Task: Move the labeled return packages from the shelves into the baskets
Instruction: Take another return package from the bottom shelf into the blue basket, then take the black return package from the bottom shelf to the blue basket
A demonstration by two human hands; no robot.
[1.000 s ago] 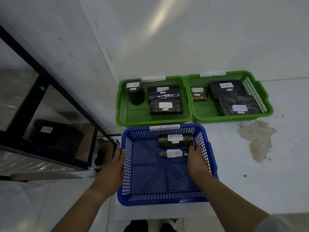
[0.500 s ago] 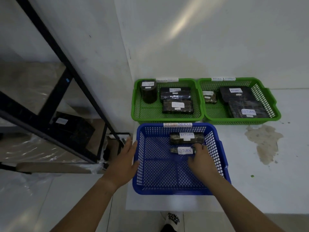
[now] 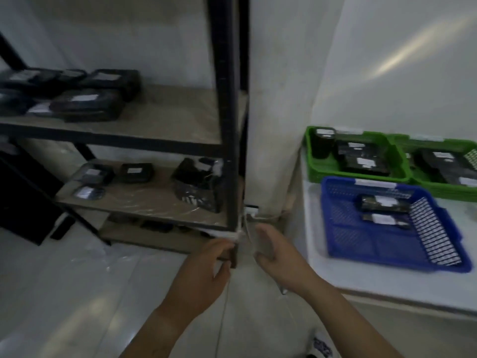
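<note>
A black metal shelf unit fills the left half of the blurred head view. Several black wrapped packages with white labels lie on its upper shelf and middle shelf. At right, a blue basket holds two labelled packages, and two green baskets behind it hold more. My left hand and my right hand hang empty in front of the shelf's lower corner post, fingers loosely apart, away from the baskets.
The baskets stand on a white raised platform against the white wall. A dark box sits on the floor at far left. Plastic wrap covers the lower shelf boards and hangs at the corner post.
The view has swung left from the baskets to the shelves. Both hands have left the blue basket and now sit near the shelf's lower front corner. The two packages stay in the blue basket.
</note>
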